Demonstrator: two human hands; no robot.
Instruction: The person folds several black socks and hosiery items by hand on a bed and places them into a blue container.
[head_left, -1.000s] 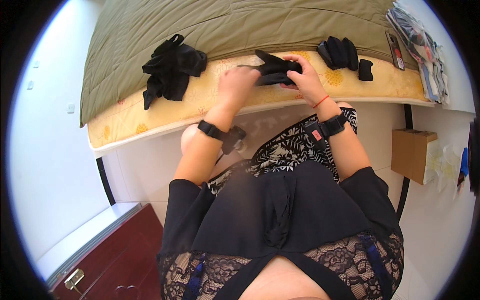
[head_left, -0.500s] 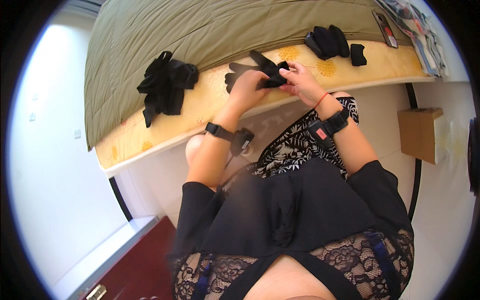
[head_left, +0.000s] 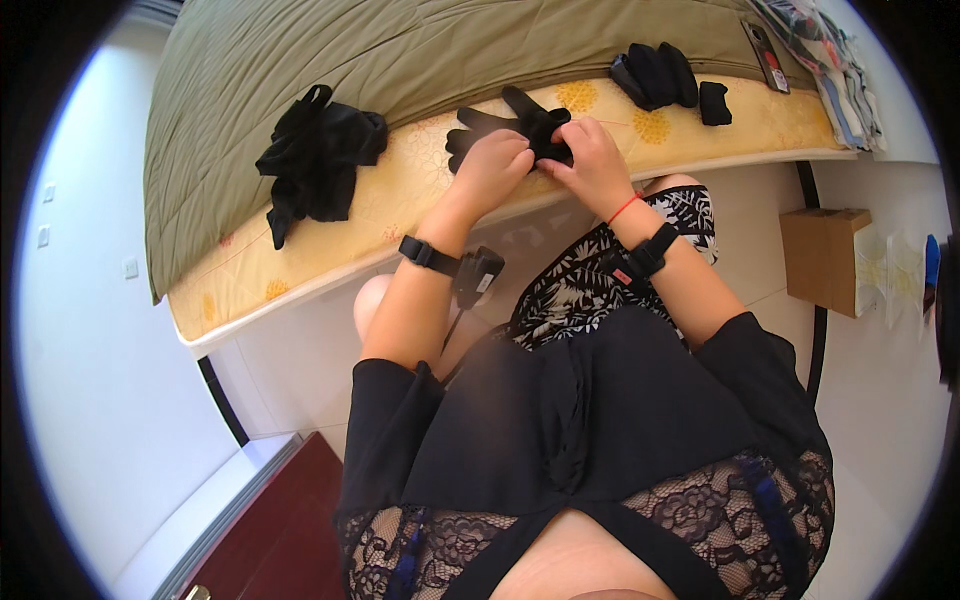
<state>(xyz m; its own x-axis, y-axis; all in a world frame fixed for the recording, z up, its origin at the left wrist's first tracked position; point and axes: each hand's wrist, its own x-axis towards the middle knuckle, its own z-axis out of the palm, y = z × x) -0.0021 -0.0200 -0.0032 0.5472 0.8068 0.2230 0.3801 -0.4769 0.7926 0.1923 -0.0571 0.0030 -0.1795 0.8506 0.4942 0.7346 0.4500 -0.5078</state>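
Observation:
A black glove point(head_left: 485, 122) lies on the mattress edge in front of me, its fingers spread toward the far left. My left hand point(head_left: 493, 168) covers part of its palm, with thumb and fingertips pinching the fabric near the cuff. On the other side my right hand point(head_left: 592, 165) grips the cuff edge between bent fingers and thumb. Both hands hide much of the glove's lower part. To the left rests a loose, crumpled heap of black fabric point(head_left: 325, 160). Each wrist wears a black strap with a small box-shaped device.
An olive quilt point(head_left: 400, 50) covers the far side of the yellow patterned mattress point(head_left: 380, 215). Toward the right lie a bundle of black rolls point(head_left: 660, 78), a small black roll point(head_left: 714, 104), a phone point(head_left: 766, 58) and clothes point(head_left: 845, 95). A cardboard box point(head_left: 822, 260) is at the right.
My right fingers have turned downward over the cuff, and the cuff sits lower between my hands. More of the glove's back shows. The whole view has shifted slightly.

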